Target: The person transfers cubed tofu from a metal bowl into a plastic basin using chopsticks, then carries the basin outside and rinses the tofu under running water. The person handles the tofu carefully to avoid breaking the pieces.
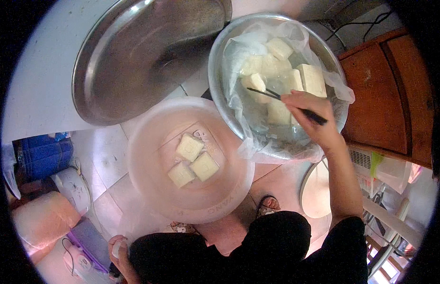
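My right hand (312, 115) grips a pair of black chopsticks (314, 116), whose tips reach a pale tofu block (254, 82) in a large metal basin (220, 96). Several more tofu blocks (312, 80) lie there in cloudy liquid, inside a thin translucent liner (241, 46) draped over the basin's rim. Nearer to me, three tofu blocks (190, 146) rest on the bottom of a translucent plastic tub (145, 152). At the lower left, my left hand (120, 250) is closed around a small white object (117, 248) that I cannot identify.
A big oval metal tray (99, 71) leans at the upper left. A wooden cabinet (376, 96) stands right of the basin, with cables (362, 25) behind. A round stool top (315, 191) is below it. Packages and a purple-edged container (90, 245) sit at the lower left.
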{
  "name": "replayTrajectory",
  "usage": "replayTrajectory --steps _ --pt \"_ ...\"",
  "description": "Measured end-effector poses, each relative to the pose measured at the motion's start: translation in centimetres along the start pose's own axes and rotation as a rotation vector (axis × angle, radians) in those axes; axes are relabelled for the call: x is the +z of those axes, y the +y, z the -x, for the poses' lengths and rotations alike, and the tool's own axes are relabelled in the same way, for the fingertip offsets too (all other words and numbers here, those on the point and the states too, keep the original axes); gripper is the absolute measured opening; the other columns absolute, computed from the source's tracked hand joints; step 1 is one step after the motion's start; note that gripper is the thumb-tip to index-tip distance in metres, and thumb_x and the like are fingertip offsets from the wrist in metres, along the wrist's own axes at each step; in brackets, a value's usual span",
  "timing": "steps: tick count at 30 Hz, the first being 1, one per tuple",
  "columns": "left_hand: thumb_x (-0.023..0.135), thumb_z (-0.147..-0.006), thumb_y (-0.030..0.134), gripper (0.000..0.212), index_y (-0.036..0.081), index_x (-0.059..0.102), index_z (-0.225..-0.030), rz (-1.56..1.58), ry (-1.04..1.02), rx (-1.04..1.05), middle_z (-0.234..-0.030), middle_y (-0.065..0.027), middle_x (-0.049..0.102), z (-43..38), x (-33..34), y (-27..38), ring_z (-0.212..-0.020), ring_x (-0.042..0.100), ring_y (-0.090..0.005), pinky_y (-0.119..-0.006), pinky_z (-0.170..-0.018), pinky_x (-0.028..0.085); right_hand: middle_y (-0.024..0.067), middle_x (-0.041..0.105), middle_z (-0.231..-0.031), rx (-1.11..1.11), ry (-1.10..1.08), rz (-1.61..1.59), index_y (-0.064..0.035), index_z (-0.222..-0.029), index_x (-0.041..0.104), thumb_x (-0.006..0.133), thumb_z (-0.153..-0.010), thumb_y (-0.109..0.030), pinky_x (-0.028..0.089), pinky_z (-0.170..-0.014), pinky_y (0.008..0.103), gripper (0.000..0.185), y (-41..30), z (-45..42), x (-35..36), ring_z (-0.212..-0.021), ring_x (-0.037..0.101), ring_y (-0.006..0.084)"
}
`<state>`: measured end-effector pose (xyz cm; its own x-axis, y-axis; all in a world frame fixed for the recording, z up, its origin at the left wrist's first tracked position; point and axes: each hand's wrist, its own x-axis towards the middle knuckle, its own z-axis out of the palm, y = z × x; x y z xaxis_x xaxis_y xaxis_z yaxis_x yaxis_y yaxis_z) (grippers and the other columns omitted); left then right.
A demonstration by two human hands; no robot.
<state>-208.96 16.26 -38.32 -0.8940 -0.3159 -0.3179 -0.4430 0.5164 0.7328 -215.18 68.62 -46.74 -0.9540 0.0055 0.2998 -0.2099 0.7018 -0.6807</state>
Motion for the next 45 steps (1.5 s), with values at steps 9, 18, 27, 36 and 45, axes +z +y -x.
replayTrajectory --steps 9,18,27,36,45 --pt "0.054 -0.077 0.012 0.019 0.001 0.055 -0.093 -0.045 0.000 -0.038 -0.087 -0.0065 0.055 0.2 -0.7 1.0 -0.082 0.050 -0.0153 -0.025 -0.078 0.038 0.0115 0.067 -0.091 0.320 0.241 -0.021 -0.0003 -0.089 0.067 0.061 -0.080 -0.007 0.047 -0.078 0.0291 0.013 -7.8 2.5 -3.4 -0.083 0.063 0.0189" --pt "0.055 -0.077 0.016 0.021 0.001 0.056 -0.092 -0.035 -0.007 0.011 -0.088 -0.0066 0.056 0.7 -1.4 0.0 -0.083 0.050 -0.0150 -0.025 -0.077 0.038 0.0140 0.067 -0.093 0.135 -0.080 -0.355 -0.0013 -0.090 0.067 0.060 -0.078 -0.010 0.049 -0.083 0.0357 0.016 -11.0 1.1 1.4 -0.091 0.064 0.0274" --pt "0.057 -0.077 0.016 0.021 0.002 0.055 -0.092 0.038 0.026 -0.020 -0.086 -0.0045 0.054 0.3 -0.6 0.3 -0.079 0.049 -0.0134 -0.024 -0.074 0.038 0.0088 0.067 -0.086 0.351 -0.236 -0.872 -0.0044 -0.090 0.067 0.061 -0.082 -0.011 0.049 -0.070 0.0275 0.012 -10.2 -1.4 21.0 -0.077 0.062 0.0154" --pt "0.057 -0.078 0.020 0.023 0.003 0.054 -0.094 0.060 -0.062 -0.018 -0.087 -0.0029 0.051 -0.7 -1.8 -3.6 -0.075 0.045 -0.0125 -0.023 -0.071 0.035 0.0068 0.064 -0.092 0.349 -0.090 -0.704 -0.0031 -0.095 0.066 0.056 -0.086 -0.016 0.045 -0.079 0.0292 0.019 -9.5 -1.8 6.9 -0.086 0.058 0.0160" --pt "0.056 -0.078 0.019 0.023 0.004 0.054 -0.095 0.021 -0.043 -0.001 -0.085 -0.0017 0.051 -0.7 -0.1 -3.4 -0.072 0.045 -0.0111 -0.022 -0.065 0.036 0.0063 0.062 -0.088 0.528 0.101 -0.313 -0.0016 -0.086 0.060 0.053 -0.088 -0.029 0.043 -0.078 0.0277 0.028 3.7 2.0 -6.9 -0.083 0.057 0.0140"
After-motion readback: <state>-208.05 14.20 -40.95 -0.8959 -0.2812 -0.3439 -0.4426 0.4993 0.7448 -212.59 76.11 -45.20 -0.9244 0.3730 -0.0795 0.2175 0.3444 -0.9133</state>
